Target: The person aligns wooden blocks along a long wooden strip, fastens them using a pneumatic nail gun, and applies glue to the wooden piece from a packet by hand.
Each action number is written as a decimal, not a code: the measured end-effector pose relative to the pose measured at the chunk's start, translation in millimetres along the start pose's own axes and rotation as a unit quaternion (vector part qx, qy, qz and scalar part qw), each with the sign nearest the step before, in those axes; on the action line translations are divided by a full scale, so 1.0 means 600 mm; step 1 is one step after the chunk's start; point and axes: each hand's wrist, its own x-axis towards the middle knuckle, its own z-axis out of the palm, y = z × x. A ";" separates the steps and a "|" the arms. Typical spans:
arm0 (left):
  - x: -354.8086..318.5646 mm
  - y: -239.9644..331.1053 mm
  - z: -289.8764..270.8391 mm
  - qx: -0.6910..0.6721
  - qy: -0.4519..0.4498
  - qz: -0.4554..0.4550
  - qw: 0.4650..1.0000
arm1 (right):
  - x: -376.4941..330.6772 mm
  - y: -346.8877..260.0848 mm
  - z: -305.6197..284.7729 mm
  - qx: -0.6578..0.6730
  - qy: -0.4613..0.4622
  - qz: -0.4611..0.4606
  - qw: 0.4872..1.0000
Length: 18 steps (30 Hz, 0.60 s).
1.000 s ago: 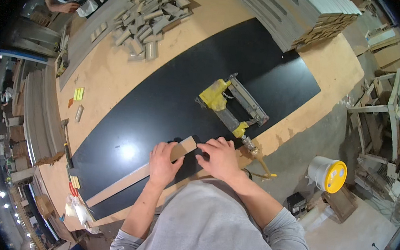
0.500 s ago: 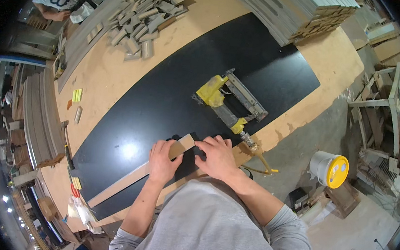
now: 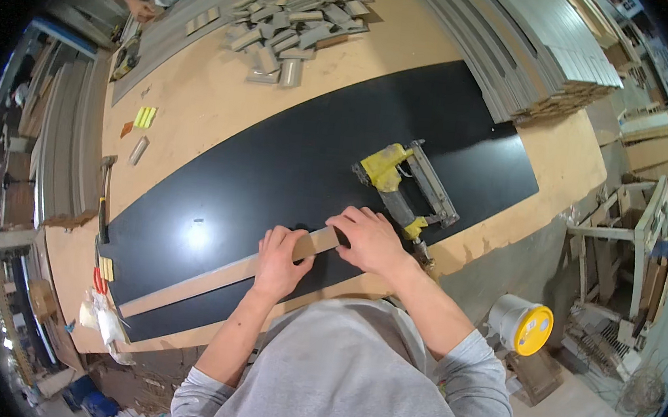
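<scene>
A long, pale wooden strip (image 3: 200, 283) lies slantwise across a black panel (image 3: 274, 163) with one curved edge. My left hand (image 3: 280, 263) is closed round the strip near its right end, thumb toward me. At that end, my right hand (image 3: 369, 245) pinches the strip with curled fingers; a dark patch beside the fingertips cannot be made out clearly. Just beyond my right hand, a yellow and grey nail gun (image 3: 407, 185) rests on the panel, its hose fitting partly hidden behind my forearm.
Small grey-brown offcuts (image 3: 298, 27) are heaped at the back of the workbench (image 3: 176, 107). Long boards (image 3: 514, 57) are stacked at back right. A hammer (image 3: 105, 196) and red-handled tool (image 3: 100, 279) lie left. A white bucket (image 3: 505, 319) stands right. Another person's hand (image 3: 141, 10) shows far left.
My view has shifted, moving the panel and bench in the picture. Both hands remain at the strip's right end, and the right fingers now reach farther over it. The nail gun still lies on the panel.
</scene>
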 end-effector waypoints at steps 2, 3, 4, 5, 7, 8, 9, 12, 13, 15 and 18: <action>-0.002 0.001 -0.003 0.003 0.004 -0.004 1.000 | 0.016 0.004 -0.008 0.004 -0.032 -0.005 0.999; -0.004 0.002 -0.004 0.002 -0.001 -0.007 1.000 | 0.021 0.004 -0.010 0.012 -0.060 -0.002 0.998; -0.007 0.003 -0.006 0.001 -0.006 -0.010 1.000 | 0.023 0.004 -0.011 0.009 -0.064 -0.007 0.998; -0.008 0.002 -0.005 -0.002 -0.002 -0.014 1.000 | 0.024 0.003 -0.010 0.010 -0.062 -0.007 0.998; -0.009 0.001 -0.003 -0.015 0.002 -0.015 1.000 | 0.025 0.002 -0.008 0.009 -0.063 -0.010 0.998; -0.009 0.000 -0.003 -0.017 0.005 -0.017 1.000 | 0.025 0.001 -0.006 0.003 -0.056 -0.011 0.998; -0.009 -0.001 -0.003 -0.015 0.004 -0.014 1.000 | 0.024 0.001 -0.004 -0.001 -0.047 -0.011 0.999; -0.007 0.002 -0.004 -0.014 0.000 -0.011 1.000 | 0.023 -0.004 -0.010 -0.007 -0.024 -0.011 1.000; -0.005 0.002 -0.004 -0.015 -0.003 -0.011 1.000 | 0.021 -0.003 -0.009 -0.007 -0.021 -0.006 1.000; -0.004 0.001 -0.004 -0.010 -0.009 -0.004 1.000 | 0.017 0.002 -0.005 0.014 -0.023 0.000 1.000; -0.002 0.001 -0.002 -0.002 -0.015 -0.001 1.000 | -0.005 0.006 0.007 0.022 0.024 0.019 0.999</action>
